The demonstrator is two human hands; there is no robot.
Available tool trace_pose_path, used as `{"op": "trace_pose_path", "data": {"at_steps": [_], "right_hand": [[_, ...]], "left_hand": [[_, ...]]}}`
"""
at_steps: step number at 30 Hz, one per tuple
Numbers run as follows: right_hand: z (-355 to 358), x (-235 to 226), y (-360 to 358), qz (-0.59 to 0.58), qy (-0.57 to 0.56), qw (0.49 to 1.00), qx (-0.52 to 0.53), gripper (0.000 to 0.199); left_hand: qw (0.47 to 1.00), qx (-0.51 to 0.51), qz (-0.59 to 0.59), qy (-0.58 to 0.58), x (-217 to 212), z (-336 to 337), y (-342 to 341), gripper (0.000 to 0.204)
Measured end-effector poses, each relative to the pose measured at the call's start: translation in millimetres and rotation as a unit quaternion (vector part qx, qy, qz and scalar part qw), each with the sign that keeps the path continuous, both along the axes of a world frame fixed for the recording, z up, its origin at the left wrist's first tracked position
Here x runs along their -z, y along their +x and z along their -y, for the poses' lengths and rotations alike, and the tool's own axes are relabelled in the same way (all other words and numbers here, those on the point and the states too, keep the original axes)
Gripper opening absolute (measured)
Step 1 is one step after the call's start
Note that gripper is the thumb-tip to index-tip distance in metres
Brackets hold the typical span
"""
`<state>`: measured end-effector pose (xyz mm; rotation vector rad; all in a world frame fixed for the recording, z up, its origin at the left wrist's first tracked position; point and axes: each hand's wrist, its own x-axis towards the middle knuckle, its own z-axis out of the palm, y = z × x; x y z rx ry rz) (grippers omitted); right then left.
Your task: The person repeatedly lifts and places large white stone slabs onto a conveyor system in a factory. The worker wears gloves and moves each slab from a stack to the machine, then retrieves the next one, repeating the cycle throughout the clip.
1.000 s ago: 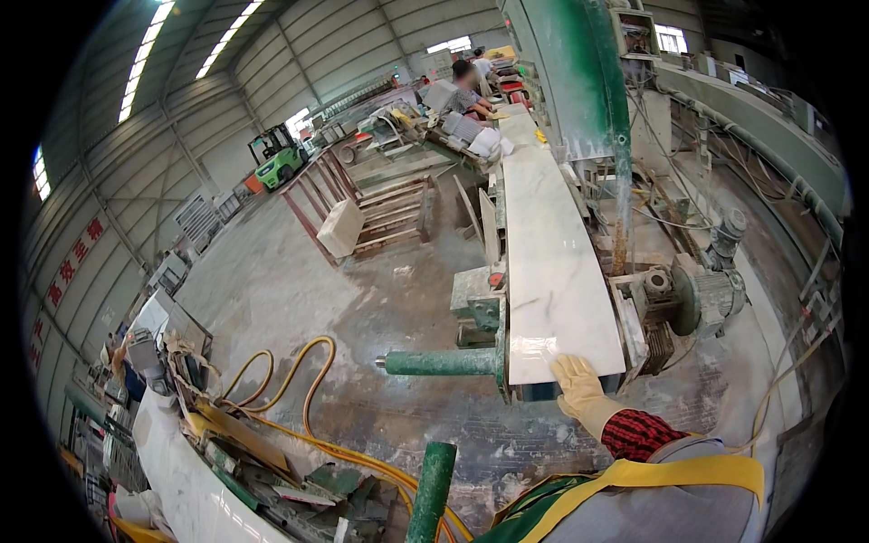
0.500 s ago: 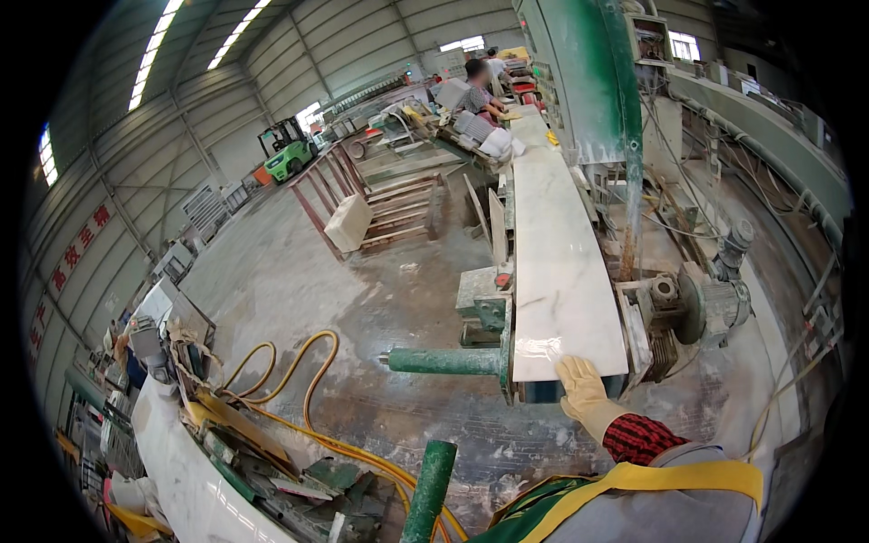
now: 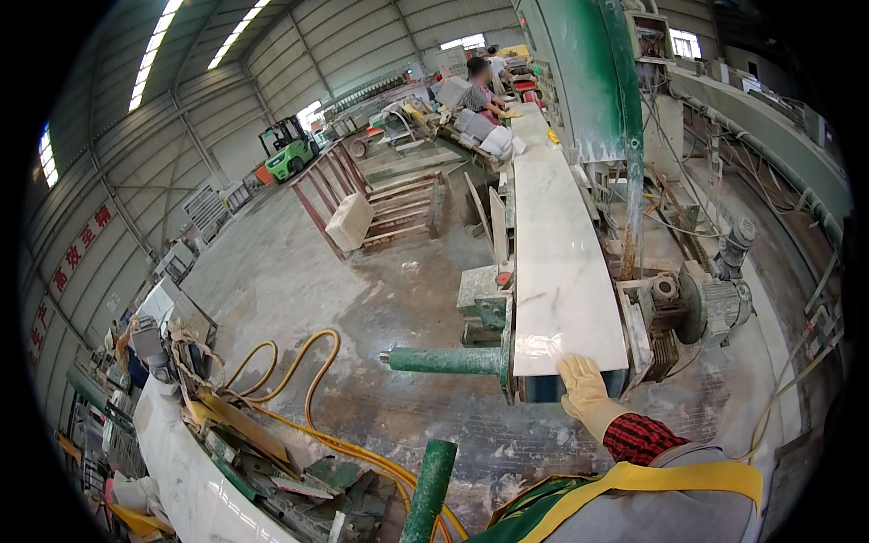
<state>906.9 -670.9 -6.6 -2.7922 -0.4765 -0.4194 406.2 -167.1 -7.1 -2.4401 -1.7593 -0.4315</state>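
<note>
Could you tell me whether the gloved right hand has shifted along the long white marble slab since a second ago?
No. The gloved right hand stays pressed on the near end of the long white marble slab, just right of the green steel roller.

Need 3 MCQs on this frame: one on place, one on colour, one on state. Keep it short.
1. Where does the gloved right hand rest?
A. On the near end of the white stone slab
B. On the yellow hose
C. On the forklift

2. What colour is the horizontal roller bar sticking out left of the slab's near end?
A. Red
B. Green
C. Blue

3. How does the slab lie?
A. Standing on edge against a rack
B. Broken in two on the floor
C. Flat on the machine bed, running away from the person

Answers: 1 A, the pale glove's fingers lie on the slab's near edge. 2 B, the bar is green with a pale end cap. 3 C, it lies flat and whole, stretching toward the far worker.
</note>
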Motion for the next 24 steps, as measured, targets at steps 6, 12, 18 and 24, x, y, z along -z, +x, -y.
{"op": "trace_pose_path", "data": {"at_steps": [6,12,18,24], "right_hand": [[4.1,6.6,2.7,0.012,-0.01,1.0,-0.001,0.081],[1.3,-1.1,2.4,-0.018,0.01,1.0,-0.006,0.083],[5.4,-2.5,-1.2,0.008,0.01,0.999,-0.031,0.086],[11.7,12.0,0.4,-0.041,0.003,0.999,-0.025,0.089]], "left_hand": [[0.995,0.005,0.064,0.079,5.5,3.7,0.1,0.052],[0.992,0.005,0.063,0.108,3.3,12.3,2.6,0.047],[0.987,-0.012,0.059,0.147,3.4,15.4,6.3,0.047],[0.989,-0.075,0.077,0.103,14.3,10.4,8.7,0.049]]}}
